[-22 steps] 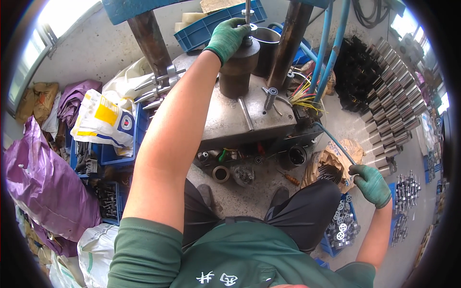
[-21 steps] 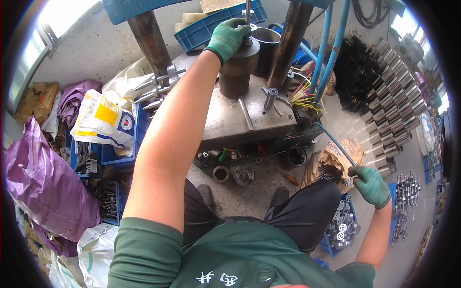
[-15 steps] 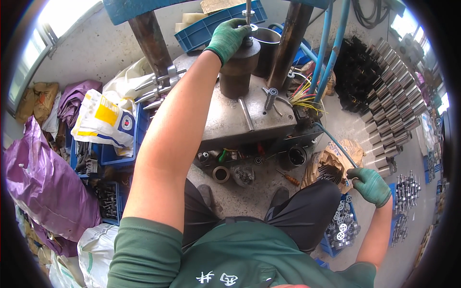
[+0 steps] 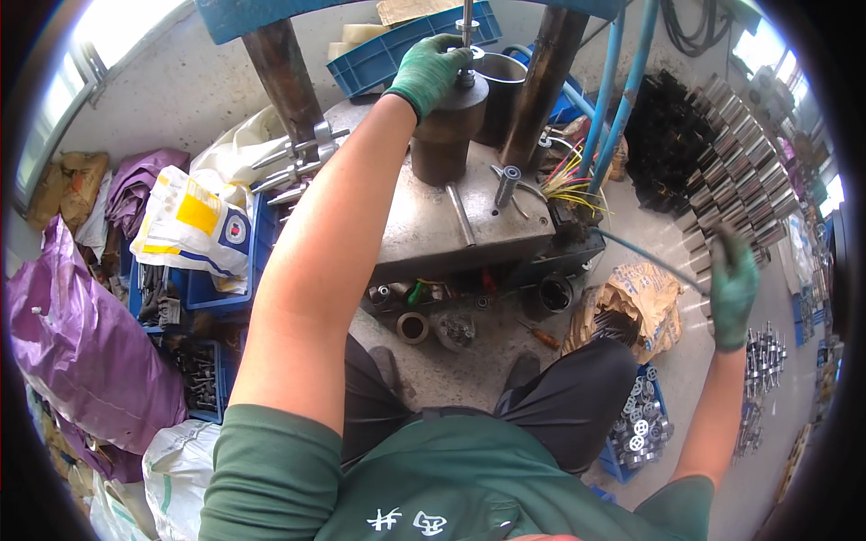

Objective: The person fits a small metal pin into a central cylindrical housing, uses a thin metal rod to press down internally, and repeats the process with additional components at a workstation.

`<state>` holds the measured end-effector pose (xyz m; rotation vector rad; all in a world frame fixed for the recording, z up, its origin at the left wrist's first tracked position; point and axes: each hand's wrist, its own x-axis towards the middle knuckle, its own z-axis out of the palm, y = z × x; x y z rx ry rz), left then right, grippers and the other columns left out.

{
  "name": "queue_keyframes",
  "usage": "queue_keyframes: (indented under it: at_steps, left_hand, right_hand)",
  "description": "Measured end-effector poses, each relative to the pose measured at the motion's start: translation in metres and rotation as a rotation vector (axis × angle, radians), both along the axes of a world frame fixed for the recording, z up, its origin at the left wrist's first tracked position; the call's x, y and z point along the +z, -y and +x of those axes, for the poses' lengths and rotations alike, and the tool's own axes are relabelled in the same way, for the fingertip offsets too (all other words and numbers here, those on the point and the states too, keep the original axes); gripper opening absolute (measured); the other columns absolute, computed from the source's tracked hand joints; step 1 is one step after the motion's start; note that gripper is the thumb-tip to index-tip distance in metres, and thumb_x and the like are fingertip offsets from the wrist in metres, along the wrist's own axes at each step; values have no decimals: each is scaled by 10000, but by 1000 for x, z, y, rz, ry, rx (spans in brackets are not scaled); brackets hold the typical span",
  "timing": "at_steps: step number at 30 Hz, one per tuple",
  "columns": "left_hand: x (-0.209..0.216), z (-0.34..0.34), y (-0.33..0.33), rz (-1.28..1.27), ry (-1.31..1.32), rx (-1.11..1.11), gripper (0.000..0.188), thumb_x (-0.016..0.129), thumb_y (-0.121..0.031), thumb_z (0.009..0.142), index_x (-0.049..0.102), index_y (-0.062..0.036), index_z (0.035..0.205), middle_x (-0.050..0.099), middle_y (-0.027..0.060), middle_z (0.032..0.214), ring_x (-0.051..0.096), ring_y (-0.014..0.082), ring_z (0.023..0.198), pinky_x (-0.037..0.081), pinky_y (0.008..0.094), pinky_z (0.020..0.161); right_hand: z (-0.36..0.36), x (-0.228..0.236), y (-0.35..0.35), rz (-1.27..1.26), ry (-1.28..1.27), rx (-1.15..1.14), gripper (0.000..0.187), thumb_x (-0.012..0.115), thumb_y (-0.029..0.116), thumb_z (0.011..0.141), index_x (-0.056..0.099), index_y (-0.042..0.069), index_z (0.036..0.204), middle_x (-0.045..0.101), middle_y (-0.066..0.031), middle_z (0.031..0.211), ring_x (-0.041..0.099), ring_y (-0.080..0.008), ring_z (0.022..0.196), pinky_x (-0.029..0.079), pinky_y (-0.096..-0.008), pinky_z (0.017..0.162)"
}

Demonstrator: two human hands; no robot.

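My left hand (image 4: 428, 74), in a green knit glove, reaches up to a thin upright metal shaft (image 4: 467, 43) with ring-like collars. Its fingers are closed about the lower part of the shaft, just above a thick dark steel cylinder (image 4: 442, 149). That cylinder stands on the metal bed (image 4: 406, 239) of a press. Out to the right, my right hand (image 4: 734, 293), gloved the same way, is blurred with its fingers pointing upward. Its palm side is by the end of a long blue-grey lever (image 4: 651, 260); whether the fingers grip it is unclear.
A loose rod (image 4: 461, 215) and a short metal tube (image 4: 507, 187) are on the press bed. Stacked shiny cylinders (image 4: 740, 171) line the right side. Below them sit a torn paper sack (image 4: 636, 302) and a blue crate (image 4: 620, 469) of small wheels. Purple sacking (image 4: 95, 352) fills the left.
My right hand has moved outward to the right and upward, and the lever has swung the same way. My left hand stays on the shaft.
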<state>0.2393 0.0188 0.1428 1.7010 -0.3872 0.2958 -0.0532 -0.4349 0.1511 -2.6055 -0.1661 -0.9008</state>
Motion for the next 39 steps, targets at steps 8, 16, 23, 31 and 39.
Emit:
queue_keyframes:
  at_steps: [8, 16, 23, 31, 39]
  left_hand:
    - [-7, 9, 0, 114, 55, 57, 514, 783, -344, 974, 691, -56, 1389, 776, 125, 1157, 745, 176, 1008, 583, 329, 970]
    - [-22, 35, -9, 321, 105, 151, 591, 847, -311, 882, 675, -132, 1418, 778, 141, 1196, 751, 294, 1112, 579, 385, 1030]
    - [-21, -32, 9, 337, 699, 335, 526, 895, -100, 777, 710, -67, 1268, 690, 169, 1299, 721, 346, 1126, 589, 404, 952]
    - [-109, -236, 15, 143, 369, -114, 626, 926, -69, 766, 675, -66, 1339, 658, 163, 1381, 686, 323, 1227, 583, 408, 1009]
    - [-141, -296, 31, 389, 523, -507, 621, 856, -61, 757, 663, -66, 1348, 722, 174, 1276, 751, 362, 971, 622, 436, 791]
  right_hand:
    - [122, 54, 31, -161, 284, -190, 341, 700, 332, 1053, 759, 104, 1300, 789, -107, 1237, 763, -228, 1097, 608, -342, 961]
    - [147, 65, 25, -149, 267, -127, 287, 712, 256, 1027, 771, 67, 1235, 790, -163, 1143, 774, -256, 978, 602, -355, 870]
    - [110, 65, 19, -498, 230, -144, 399, 715, 178, 915, 737, 105, 1306, 774, -114, 1260, 641, -256, 1346, 266, -447, 1300]
    - [-12, 9, -22, -657, 345, 183, 484, 785, 136, 842, 682, 71, 1310, 722, -112, 1214, 670, -315, 1226, 392, -476, 1233]
    - [-104, -131, -191, 644, -541, 364, 982, 918, 392, 844, 413, 5, 1593, 674, -198, 1303, 692, -295, 1165, 566, -403, 1012]
